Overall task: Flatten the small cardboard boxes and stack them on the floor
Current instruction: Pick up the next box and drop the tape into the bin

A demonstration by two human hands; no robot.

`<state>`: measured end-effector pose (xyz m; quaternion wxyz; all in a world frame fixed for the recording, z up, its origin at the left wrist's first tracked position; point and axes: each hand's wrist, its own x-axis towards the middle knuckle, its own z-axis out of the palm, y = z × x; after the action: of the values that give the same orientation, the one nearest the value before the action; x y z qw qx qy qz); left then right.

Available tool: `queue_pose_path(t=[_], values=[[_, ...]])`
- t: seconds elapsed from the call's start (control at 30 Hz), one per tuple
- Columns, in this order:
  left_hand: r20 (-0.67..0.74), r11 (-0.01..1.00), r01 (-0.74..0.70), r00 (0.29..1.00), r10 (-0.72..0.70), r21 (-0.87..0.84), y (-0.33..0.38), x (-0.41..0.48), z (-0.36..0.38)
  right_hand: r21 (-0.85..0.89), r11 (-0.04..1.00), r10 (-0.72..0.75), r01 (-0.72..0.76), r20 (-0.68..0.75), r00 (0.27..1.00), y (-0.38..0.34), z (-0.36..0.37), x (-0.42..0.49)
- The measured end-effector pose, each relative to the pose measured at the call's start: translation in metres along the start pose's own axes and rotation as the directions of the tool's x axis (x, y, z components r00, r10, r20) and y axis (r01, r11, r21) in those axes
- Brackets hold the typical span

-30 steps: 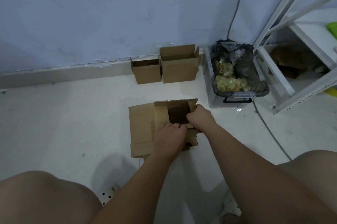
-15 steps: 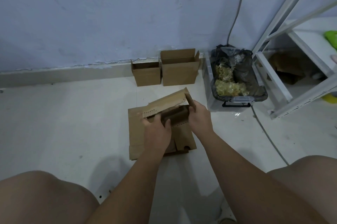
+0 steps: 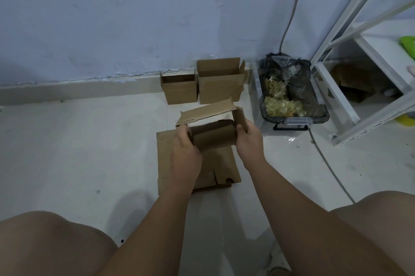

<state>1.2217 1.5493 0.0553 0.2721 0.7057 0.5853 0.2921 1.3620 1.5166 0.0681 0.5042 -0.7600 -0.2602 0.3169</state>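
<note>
A small brown cardboard box (image 3: 213, 138) is lifted above the floor, tilted, its flaps open and a far flap (image 3: 206, 110) sticking up. My left hand (image 3: 186, 154) grips its left side with the thumb over the edge. My right hand (image 3: 249, 141) grips its right side. Beneath it a flattened cardboard piece (image 3: 166, 163) lies on the white floor. Two more open upright boxes stand against the wall: a smaller one (image 3: 179, 89) and a larger one (image 3: 221, 87).
A clear bin lined with a black bag (image 3: 294, 100) holding yellowish scraps stands right of the boxes. A white metal shelf frame (image 3: 345, 105) fills the right side, and a grey cable (image 3: 327, 163) runs along the floor. My bare knees frame the bottom corners.
The box has been lifted off the flat cardboard and tilted. My hands have moved from inside its opening to its left and right sides.
</note>
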Motion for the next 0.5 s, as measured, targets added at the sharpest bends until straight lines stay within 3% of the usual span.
queue_pose_path(t=[0.13, 0.23, 0.3, 0.37, 0.43, 0.5], values=[[-0.135, 0.978, 0.059, 0.987, -0.087, -0.200, 0.005, 0.003, -0.001, 0.296, 0.939, 0.183, -0.174, -0.005, 0.983, 0.000, -0.006, 0.004], [0.028, 0.848, 0.293, 0.949, -0.313, -0.442, 0.007, 0.016, -0.005, 0.368, 0.906, 0.210, -0.208, 0.033, 0.977, 0.003, -0.008, 0.006], [0.276, 0.648, 0.502, 0.863, -0.423, -0.573, 0.006, 0.025, -0.008, 0.283, 0.946, 0.151, -0.157, 0.043, 0.988, 0.003, -0.007, 0.006], [0.468, 0.404, 0.620, 0.780, -0.416, -0.673, 0.003, 0.024, -0.010, 0.184, 0.981, 0.047, -0.054, 0.045, 0.998, 0.005, -0.007, 0.006], [0.524, 0.177, 0.635, 0.739, -0.424, -0.752, -0.001, 0.023, -0.012, 0.104, 0.994, -0.050, 0.044, 0.059, 0.997, 0.007, -0.008, 0.007], [0.569, 0.007, 0.672, 0.632, -0.527, -0.740, -0.008, 0.028, -0.014, 0.118, 0.992, -0.054, 0.043, 0.093, 0.994, 0.007, -0.005, 0.007]])
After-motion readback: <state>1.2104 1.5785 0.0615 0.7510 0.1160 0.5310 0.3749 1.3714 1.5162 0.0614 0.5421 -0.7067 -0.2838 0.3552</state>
